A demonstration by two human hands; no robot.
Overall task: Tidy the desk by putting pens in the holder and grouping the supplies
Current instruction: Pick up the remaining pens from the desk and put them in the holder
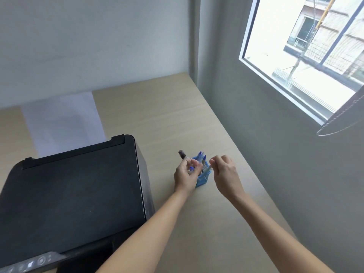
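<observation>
A small blue mesh pen holder (202, 179) stands on the light wooden desk (177, 119), between my two hands. Blue-capped pens (201, 155) stick up out of it. My left hand (185, 174) is closed around several pens, among them a dark-capped marker (182, 154) that points up and away. My right hand (224, 170) pinches a slim clear pen (209, 168) over the holder's right rim. The holder's left side is hidden behind my left hand.
A large black printer (72, 190) fills the desk's left part, close to my left forearm. White paper (63, 121) rises from its rear tray. A grey wall with a window (307, 52) borders the desk on the right.
</observation>
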